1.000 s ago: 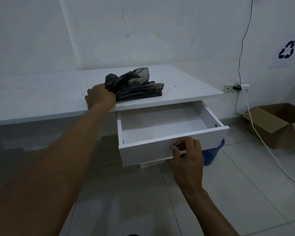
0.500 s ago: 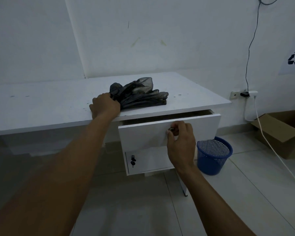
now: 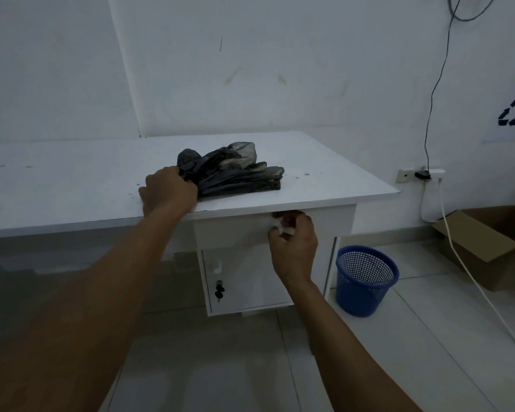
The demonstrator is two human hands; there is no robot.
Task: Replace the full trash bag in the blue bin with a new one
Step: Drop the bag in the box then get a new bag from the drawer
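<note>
The drawer (image 3: pixel 238 230), half open a moment ago, is now sitting shut under the counter's (image 3: pixel 57 188) front edge, the right hand (image 3: pixel 295 248) pinching its front. The left hand (image 3: pixel 168 190) is gripping crumpled black trash bags (image 3: pixel 235 171) near that edge. The blue bin (image 3: pixel 366 281) is standing on the floor (image 3: pixel 220 367) below the counter's right corner.

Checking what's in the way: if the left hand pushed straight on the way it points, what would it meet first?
The black trash bags: the left hand grips their near edge on the desk. Beyond them there seems to be only bare desk, though depth is hard to judge.
</note>
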